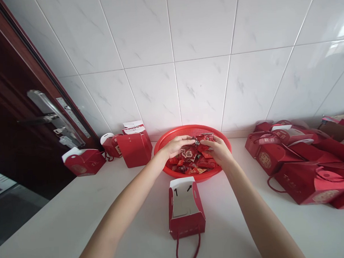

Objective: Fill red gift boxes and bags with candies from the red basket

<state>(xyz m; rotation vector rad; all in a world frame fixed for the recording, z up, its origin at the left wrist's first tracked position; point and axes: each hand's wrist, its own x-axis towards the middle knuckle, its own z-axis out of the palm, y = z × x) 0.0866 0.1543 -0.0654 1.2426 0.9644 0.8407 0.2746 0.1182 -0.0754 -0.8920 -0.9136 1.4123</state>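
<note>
A red plastic basket stands against the tiled wall, holding many red-wrapped candies. Both hands are over it. My left hand has its fingers closed near a small dark-wrapped piece at the top of the pile; whether it grips that piece is unclear. My right hand is curled at the right of the pile, thumb and fingertips close together by a red wrapper. In front of the basket an open red gift box shows its white inside, with a cord handle hanging toward me.
Several red boxes are heaped at the right. A tall red box and smaller ones stand at the left, by a dark door with a metal handle. The white table ends along its left edge.
</note>
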